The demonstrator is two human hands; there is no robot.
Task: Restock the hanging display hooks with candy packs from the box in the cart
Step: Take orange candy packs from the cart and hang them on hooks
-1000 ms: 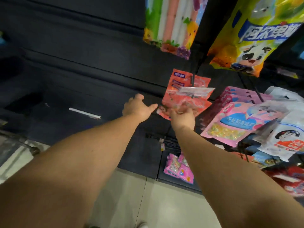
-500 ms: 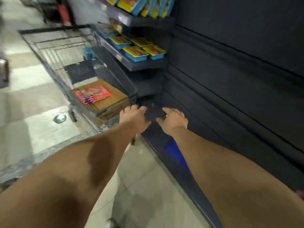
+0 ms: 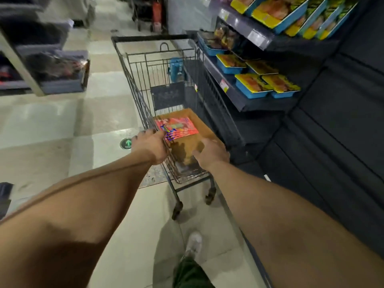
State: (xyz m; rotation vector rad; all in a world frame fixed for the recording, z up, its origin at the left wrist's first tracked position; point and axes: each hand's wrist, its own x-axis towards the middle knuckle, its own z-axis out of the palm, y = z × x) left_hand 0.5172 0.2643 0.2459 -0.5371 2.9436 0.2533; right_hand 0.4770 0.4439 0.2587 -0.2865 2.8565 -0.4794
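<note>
While both arms are stretching toward the cart (image 3: 133,80), the left hand (image 3: 150,147) is hovering with fingers loose by the red candy packs (image 3: 176,127) lying on the box (image 3: 193,142), and the right hand (image 3: 211,153) is spreading empty over the cardboard, apparently to gather more stock.

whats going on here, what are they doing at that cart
A person is restocking and is reaching into a wire shopping cart parked beside the shelves. Both hands are over the cardboard box in the cart. The left hand is at the near edge of the stack of red candy packs on the box, and the right hand hovers open over the cardboard. Nothing has been lifted yet.
</note>
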